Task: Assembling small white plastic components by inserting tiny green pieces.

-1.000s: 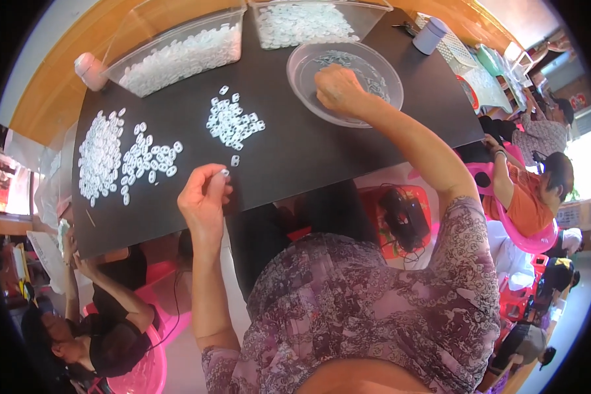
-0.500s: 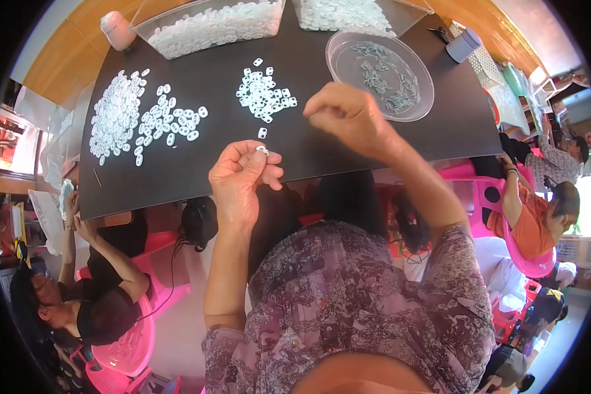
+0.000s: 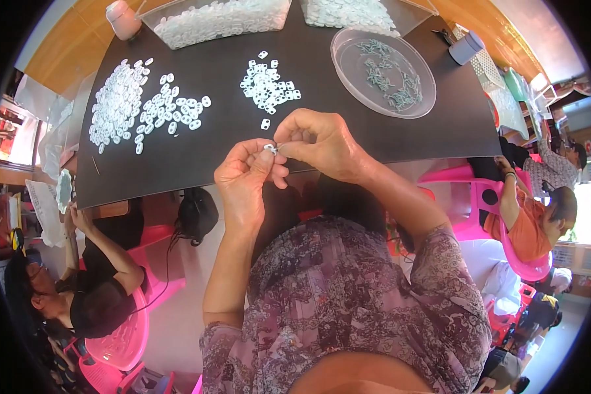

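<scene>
My left hand (image 3: 243, 177) pinches a small white plastic piece (image 3: 270, 149) between thumb and fingers, just over the near edge of the table. My right hand (image 3: 325, 144) meets it there, thumb and forefinger pressed together at the piece's right side; whatever they hold is too small to make out. Beyond the hands lies a pile of white two-holed pieces (image 3: 267, 88), with one loose piece (image 3: 265, 123) closer to me. At the back right a round clear dish (image 3: 348, 85) holds scattered small grey-green pins (image 3: 400, 98).
Oval white pieces (image 3: 117, 105) form a large heap at the left, with a smaller group (image 3: 171, 111) beside it. Two clear bins (image 3: 223, 31) of white pieces stand at the back. A pink-lidded jar (image 3: 123, 20) and a grey cup (image 3: 466, 47) flank them. Co-workers sit at both sides.
My right hand has come from near the dish leftward and down to the white piece. My left hand keeps its pinch on that piece.
</scene>
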A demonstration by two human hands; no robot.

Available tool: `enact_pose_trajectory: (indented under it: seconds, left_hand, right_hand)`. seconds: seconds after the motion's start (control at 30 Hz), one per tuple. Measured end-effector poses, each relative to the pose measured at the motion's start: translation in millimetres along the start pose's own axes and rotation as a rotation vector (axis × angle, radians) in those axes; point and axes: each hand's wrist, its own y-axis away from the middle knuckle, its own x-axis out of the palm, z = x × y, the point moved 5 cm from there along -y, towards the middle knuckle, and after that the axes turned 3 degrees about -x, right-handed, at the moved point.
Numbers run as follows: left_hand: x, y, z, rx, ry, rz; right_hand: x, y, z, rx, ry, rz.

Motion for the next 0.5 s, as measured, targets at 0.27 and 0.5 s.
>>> enact_pose_trajectory:
  seconds: [0.27, 0.5]
  left_hand:
    - [-1.2, 3.9, -1.3, 0.041, -0.022, -0.009]
    - [1.6, 12.5, 0.8, 0.151, -0.191, -0.068]
  right_hand:
    - [4.3, 0.1, 6.0, 0.029, 0.028, 0.025]
    - [11.4, 1.2, 1.5, 0.070, 0.017, 0.014]
